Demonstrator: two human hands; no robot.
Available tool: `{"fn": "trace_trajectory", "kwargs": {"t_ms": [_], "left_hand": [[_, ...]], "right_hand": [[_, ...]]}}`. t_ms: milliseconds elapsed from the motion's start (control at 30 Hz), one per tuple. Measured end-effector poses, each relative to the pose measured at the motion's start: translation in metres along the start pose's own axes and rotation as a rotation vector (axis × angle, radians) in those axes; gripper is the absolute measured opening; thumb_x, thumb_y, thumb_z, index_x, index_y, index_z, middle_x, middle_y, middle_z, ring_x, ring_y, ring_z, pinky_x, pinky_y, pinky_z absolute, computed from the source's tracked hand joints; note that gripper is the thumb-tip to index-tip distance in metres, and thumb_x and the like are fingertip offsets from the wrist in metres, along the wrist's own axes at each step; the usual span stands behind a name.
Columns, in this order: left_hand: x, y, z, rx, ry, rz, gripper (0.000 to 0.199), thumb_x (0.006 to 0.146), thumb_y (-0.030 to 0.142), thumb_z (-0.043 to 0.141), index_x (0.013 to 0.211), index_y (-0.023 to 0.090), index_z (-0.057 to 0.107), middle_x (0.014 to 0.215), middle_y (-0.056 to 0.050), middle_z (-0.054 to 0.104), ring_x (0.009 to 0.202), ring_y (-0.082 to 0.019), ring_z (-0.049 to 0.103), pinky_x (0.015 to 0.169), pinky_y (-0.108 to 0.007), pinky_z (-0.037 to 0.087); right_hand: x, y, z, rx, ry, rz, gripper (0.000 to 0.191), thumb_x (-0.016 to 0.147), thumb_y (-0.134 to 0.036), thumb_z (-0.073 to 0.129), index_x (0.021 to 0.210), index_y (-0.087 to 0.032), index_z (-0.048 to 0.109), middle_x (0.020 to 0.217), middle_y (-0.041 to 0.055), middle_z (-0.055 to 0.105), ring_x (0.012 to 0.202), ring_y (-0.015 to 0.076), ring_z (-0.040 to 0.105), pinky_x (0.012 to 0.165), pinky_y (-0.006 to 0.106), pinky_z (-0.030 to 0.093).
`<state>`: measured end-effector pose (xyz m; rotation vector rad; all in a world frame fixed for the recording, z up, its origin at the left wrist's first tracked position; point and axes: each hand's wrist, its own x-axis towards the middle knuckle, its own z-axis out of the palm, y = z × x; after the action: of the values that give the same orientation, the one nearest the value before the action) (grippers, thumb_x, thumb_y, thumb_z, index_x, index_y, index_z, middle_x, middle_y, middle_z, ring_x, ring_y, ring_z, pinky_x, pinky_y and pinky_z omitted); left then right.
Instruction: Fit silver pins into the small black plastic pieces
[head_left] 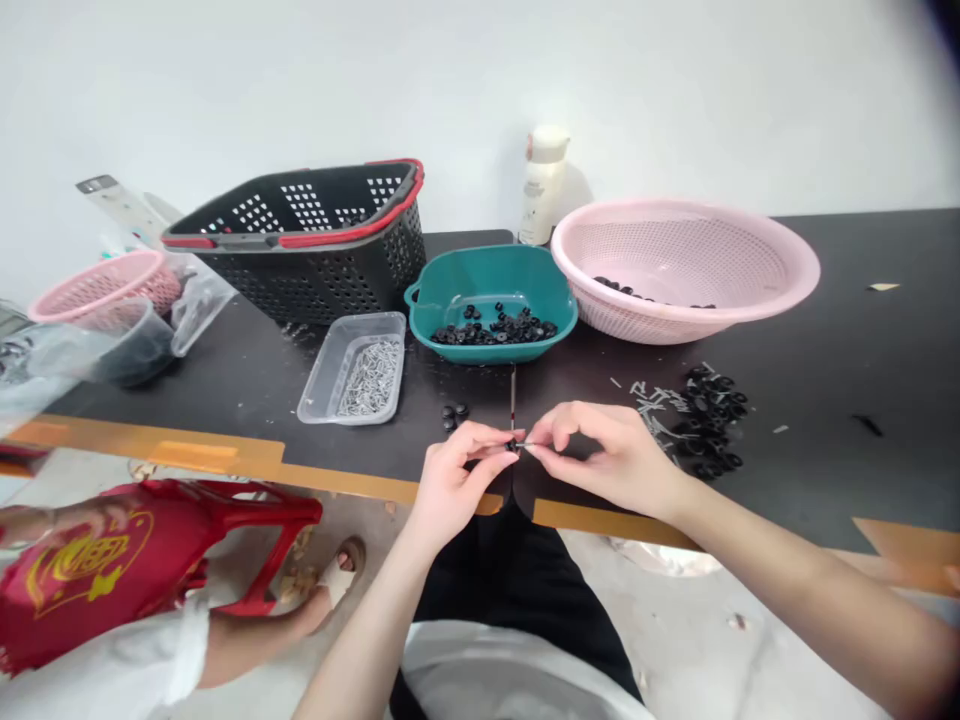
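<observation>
Between the thumb and fingers of my left hand (465,472) is a small black round part (512,445). My right hand (600,450) pinches a thin silver pin (531,444), its tip at the black part; whether it has entered the part I cannot tell. A few loose black parts (454,415) lie on the table just beyond my left hand. To the right of my right hand sits a pile of black parts (709,420), with loose silver pins (651,398) at its left side. Both hands are over the front edge of the dark table.
A clear tray (309,405) holds many silver pins. Behind are a teal basin (487,262) and a pink basket (780,270), both with black parts, a black basket (300,275) and a white bottle (545,185). At left, a person sits by a red stool (262,515).
</observation>
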<state>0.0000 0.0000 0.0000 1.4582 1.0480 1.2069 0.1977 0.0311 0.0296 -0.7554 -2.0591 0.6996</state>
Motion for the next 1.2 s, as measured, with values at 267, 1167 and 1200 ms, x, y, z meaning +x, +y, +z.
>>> {"fn": "trace_trajectory", "kwargs": {"t_ms": [267,1167,1200], "left_hand": [[-0.001,0.000,-0.002,0.081,-0.052,-0.030,0.011,0.084,0.026,0.067,0.092,0.019,0.068,0.094,-0.004,0.077,0.085,-0.019,0.074,0.080,-0.027,0.059],[0.007,0.002,-0.012,0.061,-0.158,-0.005,0.029,0.089,0.030,0.058,0.116,0.022,0.065,0.077,-0.001,0.066,0.073,-0.015,0.068,0.072,-0.025,0.057],[0.008,0.003,-0.012,0.079,-0.175,0.005,0.030,0.090,0.031,0.057,0.117,0.023,0.065,0.079,-0.002,0.066,0.075,-0.015,0.068,0.073,-0.025,0.057]], "right_hand": [[0.000,0.000,-0.005,-0.142,-0.166,-0.055,0.018,0.089,-0.014,0.058,0.075,-0.021,0.050,0.081,0.0030,0.069,0.072,0.0157,0.065,0.063,0.024,0.048],[0.004,0.044,-0.117,-0.559,-0.117,0.740,0.006,0.074,-0.020,0.066,0.075,-0.021,0.072,0.074,0.0017,0.073,0.071,0.0208,0.067,0.068,0.033,0.050],[0.003,0.044,-0.122,-0.555,-0.128,0.746,0.006,0.073,-0.019,0.066,0.075,-0.021,0.072,0.075,0.0019,0.074,0.073,0.0212,0.068,0.069,0.033,0.050]]}}
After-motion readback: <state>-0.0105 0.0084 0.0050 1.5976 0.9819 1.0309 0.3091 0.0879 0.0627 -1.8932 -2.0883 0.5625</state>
